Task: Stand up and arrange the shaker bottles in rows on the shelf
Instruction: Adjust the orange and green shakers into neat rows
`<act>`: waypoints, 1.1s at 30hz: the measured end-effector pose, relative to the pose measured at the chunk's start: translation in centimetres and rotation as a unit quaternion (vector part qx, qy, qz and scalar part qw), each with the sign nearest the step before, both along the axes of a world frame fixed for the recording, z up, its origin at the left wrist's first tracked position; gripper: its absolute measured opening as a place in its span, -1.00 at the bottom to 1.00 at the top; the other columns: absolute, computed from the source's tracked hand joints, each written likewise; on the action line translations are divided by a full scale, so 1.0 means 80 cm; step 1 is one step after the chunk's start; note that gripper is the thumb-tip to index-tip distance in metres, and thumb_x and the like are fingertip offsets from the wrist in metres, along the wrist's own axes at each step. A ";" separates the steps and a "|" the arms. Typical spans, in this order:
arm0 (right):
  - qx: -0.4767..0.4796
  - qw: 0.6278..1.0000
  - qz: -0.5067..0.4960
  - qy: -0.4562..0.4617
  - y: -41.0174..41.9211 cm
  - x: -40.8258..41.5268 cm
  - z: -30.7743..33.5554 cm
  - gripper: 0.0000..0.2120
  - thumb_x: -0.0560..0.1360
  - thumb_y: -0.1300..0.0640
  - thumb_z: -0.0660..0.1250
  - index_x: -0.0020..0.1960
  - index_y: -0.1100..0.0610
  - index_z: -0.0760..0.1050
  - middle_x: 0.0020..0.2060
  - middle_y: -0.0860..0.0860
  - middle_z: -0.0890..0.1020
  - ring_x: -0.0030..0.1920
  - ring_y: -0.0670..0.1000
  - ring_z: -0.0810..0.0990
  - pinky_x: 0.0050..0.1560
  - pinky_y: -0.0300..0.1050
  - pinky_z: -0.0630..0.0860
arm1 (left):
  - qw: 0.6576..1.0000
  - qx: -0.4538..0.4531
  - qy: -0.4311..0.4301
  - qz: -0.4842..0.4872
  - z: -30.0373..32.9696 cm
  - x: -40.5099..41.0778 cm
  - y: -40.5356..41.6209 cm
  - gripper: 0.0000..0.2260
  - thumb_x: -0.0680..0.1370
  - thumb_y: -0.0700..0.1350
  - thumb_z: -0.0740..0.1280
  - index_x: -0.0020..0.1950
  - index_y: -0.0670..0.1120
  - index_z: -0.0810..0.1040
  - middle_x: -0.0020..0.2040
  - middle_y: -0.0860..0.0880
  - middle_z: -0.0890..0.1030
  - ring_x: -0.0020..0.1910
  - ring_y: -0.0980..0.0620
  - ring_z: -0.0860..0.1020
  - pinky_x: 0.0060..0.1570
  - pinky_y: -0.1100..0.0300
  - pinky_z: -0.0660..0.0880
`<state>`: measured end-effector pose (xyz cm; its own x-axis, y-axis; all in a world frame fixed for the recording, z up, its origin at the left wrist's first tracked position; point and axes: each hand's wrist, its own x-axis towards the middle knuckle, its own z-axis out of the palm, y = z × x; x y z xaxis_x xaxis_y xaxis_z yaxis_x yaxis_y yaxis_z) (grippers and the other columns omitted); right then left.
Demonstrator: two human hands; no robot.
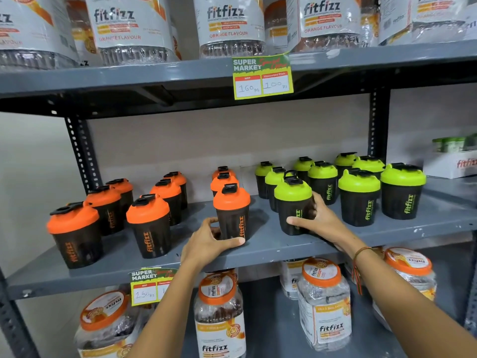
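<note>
Black shaker bottles stand upright in rows on the grey middle shelf: several with orange lids on the left, several with green lids on the right. My left hand wraps the base of the front orange-lidded shaker of the third orange row. My right hand grips the front green-lidded shaker from its right side. Both held bottles rest upright on the shelf, about a hand's width apart.
Large fitfizz jars fill the shelf below and the shelf above. A yellow price tag hangs from the upper shelf edge, another price tag from the middle shelf edge. A white box sits at far right.
</note>
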<state>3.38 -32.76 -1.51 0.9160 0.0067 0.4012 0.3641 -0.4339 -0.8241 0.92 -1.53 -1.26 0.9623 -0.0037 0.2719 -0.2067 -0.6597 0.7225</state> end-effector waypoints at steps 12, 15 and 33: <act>0.123 0.901 -0.261 -0.324 -0.037 -0.049 -0.011 -0.81 0.49 -0.12 0.36 0.04 -0.08 0.50 -0.05 -0.04 0.60 -0.04 0.02 0.61 -0.12 -0.06 0.58 | 0.902 -0.130 -0.412 -0.008 -0.016 -0.066 -0.117 -0.78 0.43 0.17 0.44 -0.19 0.11 0.46 -0.26 0.16 0.53 -0.25 0.12 0.54 -0.24 0.20 0.46; 0.129 0.842 -0.351 -0.389 -0.096 -0.058 -0.003 -0.81 0.48 -0.03 0.38 0.04 -0.02 0.44 -0.06 -0.09 0.48 -0.06 0.13 0.54 -0.08 0.02 0.51 | 0.930 -0.064 -0.338 -0.131 -0.017 -0.075 -0.199 -0.79 0.43 0.19 0.42 -0.06 0.12 0.52 -0.25 0.16 0.58 -0.23 0.19 0.58 -0.20 0.11 0.55; -0.090 0.991 -0.097 -0.001 -0.329 0.009 0.007 -0.09 0.11 -0.37 0.54 0.35 -0.18 0.29 0.23 -0.09 0.58 0.21 -0.01 0.56 0.24 0.01 0.50 | 0.997 -0.057 0.038 -0.044 0.008 0.041 -0.399 -0.27 0.04 0.39 0.50 0.12 0.14 0.49 0.13 0.10 0.64 0.13 0.02 0.57 0.12 0.01 0.52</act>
<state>4.08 -59.09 -0.98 0.9058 -0.0983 0.4121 0.2613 -0.6362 -0.7259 4.19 -33.42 -0.64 0.9776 -0.0614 0.2015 -0.2013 -0.5544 0.8075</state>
